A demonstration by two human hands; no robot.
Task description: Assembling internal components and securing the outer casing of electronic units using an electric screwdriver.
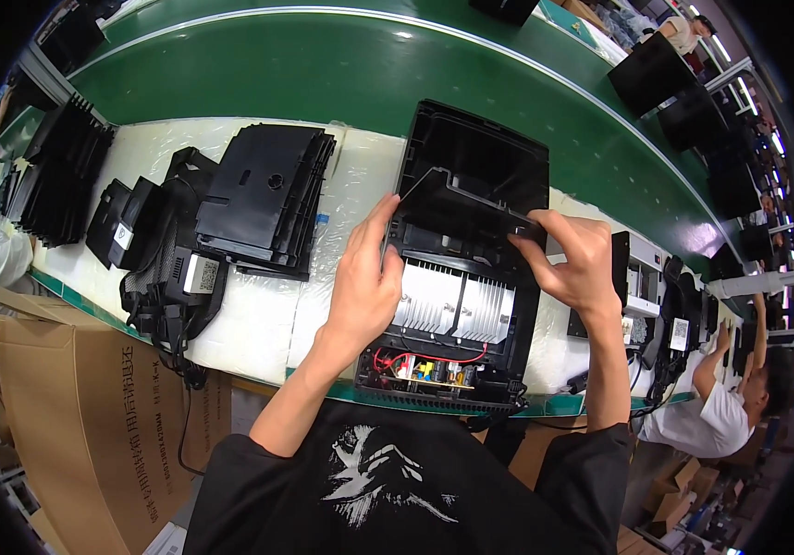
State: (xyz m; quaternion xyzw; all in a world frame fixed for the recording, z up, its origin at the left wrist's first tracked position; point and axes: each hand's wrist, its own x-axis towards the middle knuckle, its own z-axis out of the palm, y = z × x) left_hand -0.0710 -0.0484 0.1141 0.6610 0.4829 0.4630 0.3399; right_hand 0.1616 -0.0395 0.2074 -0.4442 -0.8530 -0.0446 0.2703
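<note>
On the bench [253, 324], inboard of its near edge, right hand [582, 264] pinches black panel [466, 205], left hand [364, 287] grip unclear; keep it level.

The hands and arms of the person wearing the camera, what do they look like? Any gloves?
No gloves: the left hand and right hand are bare, with no ring or watch visible. The forearms are uncovered below loose black sleeves, matching a black shirt.

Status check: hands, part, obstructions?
Left hand at left end of panel; right hand pinching its right end. Panel tilted over open housing, heatsink exposed. No obstruction evident.
</note>
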